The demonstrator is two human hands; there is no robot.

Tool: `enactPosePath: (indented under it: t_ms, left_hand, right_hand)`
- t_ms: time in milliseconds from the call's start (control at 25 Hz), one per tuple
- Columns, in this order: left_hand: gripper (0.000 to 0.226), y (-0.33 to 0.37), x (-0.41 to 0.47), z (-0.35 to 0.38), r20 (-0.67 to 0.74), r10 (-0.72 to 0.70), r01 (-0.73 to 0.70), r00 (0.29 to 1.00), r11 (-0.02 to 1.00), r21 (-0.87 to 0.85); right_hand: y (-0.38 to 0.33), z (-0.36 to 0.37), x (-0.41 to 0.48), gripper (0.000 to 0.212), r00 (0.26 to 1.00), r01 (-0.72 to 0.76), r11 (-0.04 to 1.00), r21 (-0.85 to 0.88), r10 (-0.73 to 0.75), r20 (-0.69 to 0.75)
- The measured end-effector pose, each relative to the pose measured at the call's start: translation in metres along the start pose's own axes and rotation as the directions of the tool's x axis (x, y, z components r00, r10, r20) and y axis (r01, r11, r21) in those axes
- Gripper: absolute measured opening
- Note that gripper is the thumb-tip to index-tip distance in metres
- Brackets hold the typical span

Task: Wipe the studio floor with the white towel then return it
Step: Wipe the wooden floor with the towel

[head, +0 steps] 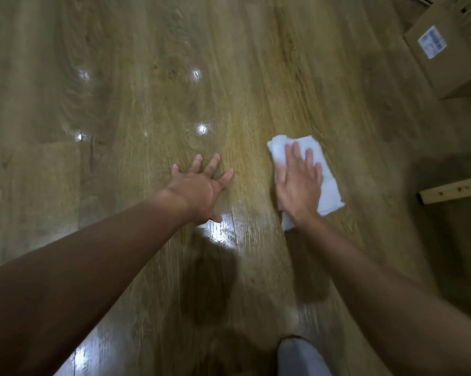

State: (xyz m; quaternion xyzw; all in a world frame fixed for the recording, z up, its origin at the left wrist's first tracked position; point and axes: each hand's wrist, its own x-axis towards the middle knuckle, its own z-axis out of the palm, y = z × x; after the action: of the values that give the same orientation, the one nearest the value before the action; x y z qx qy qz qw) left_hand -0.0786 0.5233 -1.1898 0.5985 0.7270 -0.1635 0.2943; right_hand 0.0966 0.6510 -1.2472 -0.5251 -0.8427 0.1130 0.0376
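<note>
While right hand (pixel 299 183) presses white towel (pixel 328 183) flat | left hand (pixel 199 187) splayed (on floor (pixel 120 77))

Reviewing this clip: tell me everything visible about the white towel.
The white towel is a small, soft-looking cloth folded into a rough rectangle, lying flat on the wood-grain floor, angled from upper left to lower right. The right hand presses on it palm down with fingers spread, covering its left half; the far corners, the right edge and a bit near the wrist stay visible. It looks clean, though motion blur hides fine texture. The left hand rests on the floor apart from it.
</note>
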Motion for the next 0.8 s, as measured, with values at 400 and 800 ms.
enactPosePath:
  t_ms: [400,800]
  left_hand:
    - [0.109,-0.002,0.000,0.003,-0.046,-0.010,0.006,0.999,0.997,-0.074]
    - [0.133,-0.015,-0.002,0.025,-0.096,-0.247,0.226,0.964,0.955,-0.191]
  right_hand:
    - [0.029,-0.020,0.035,0.051,0.986,0.168,0.976,-0.139,-0.165,0.035]
    - [-0.014,0.002,-0.058,0.051,0.745,0.657,0.752,-0.055,-0.637,0.196]
